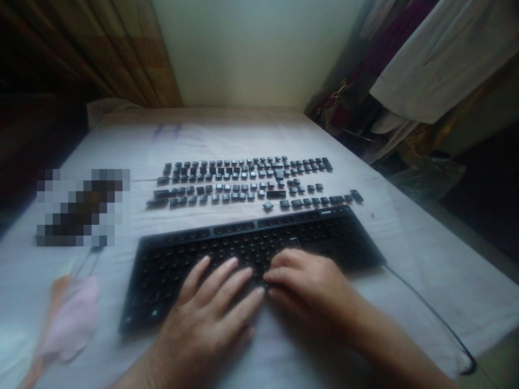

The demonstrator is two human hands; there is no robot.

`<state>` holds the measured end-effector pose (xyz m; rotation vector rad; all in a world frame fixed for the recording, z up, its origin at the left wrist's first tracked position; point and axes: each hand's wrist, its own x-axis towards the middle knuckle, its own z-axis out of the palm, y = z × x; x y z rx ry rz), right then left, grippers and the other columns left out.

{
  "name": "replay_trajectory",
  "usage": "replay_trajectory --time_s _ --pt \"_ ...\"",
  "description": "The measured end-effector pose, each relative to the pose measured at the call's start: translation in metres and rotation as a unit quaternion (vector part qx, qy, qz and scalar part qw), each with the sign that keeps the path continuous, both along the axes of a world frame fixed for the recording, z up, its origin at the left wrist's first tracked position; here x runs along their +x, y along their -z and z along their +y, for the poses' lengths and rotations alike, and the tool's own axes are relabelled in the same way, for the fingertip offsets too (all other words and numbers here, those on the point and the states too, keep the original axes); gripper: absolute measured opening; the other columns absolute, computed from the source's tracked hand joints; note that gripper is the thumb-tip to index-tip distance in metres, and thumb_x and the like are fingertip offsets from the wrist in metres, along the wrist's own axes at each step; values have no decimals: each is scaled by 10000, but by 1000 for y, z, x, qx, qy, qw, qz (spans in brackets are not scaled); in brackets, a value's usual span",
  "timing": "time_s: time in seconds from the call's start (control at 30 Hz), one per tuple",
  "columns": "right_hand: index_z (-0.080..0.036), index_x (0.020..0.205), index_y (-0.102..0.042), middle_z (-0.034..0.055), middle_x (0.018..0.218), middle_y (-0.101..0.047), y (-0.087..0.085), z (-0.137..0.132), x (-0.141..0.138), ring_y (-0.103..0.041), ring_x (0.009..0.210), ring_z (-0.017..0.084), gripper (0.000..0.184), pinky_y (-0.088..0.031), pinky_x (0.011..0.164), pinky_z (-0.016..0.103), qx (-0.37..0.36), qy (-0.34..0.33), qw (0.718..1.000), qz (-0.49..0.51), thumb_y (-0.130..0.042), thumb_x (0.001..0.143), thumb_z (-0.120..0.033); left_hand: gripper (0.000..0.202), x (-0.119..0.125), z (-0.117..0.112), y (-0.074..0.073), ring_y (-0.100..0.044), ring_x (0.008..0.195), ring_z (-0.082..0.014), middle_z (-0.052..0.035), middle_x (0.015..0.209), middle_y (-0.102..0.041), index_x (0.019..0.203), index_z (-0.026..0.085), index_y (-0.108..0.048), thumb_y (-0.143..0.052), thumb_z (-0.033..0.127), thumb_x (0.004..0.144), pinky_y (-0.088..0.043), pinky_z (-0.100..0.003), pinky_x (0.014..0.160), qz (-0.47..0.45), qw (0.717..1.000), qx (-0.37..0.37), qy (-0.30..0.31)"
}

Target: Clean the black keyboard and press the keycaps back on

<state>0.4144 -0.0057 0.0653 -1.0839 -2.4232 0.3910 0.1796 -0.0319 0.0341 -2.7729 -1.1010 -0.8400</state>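
Note:
A black keyboard (162, 270) lies slightly aslant on the cloth-covered table, most of its keycaps off and the bare key sockets showing. My left hand (211, 319) rests over its lower middle, fingers stretched and spread. Close beside it, my right hand (312, 281) has its fingers curled together at the keyboard's front edge. Whatever those fingers hold, if anything, is hidden. Beyond the keyboard, loose black keycaps (243, 196) are laid out in several rows, with a wide keycap (276, 194) among them.
A black cable (430, 308) runs from the keyboard's right end over the table's right side. At left lie a pixelated dark object (83, 208) and a pink cloth-like piece (73, 319). Clothes (446, 65) hang at right, a curtain (121, 54) at back left.

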Motion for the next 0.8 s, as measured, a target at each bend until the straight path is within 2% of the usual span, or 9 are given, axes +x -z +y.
replay_trajectory --time_s 0.27,0.8 --pt "-205 970 -752 43 853 -708 6 -4 3 -659 738 161 135 -492 635 240 -9 20 1000 18 -650 890 -166 291 -1 -1 1 -522 1288 -203 27 1274 -681 1219 308 -682 -549 422 987 -137 -417 1249 -10 1000 -1 4" --pt "-210 920 -773 39 825 -689 8 -4 -1 -632 734 156 137 -478 638 248 -28 34 999 16 -641 899 -180 298 1 0 1 -526 1284 -203 17 1279 -674 1212 320 -687 -534 445 989 -133 -410 1248 -1 1000 -11 -4"
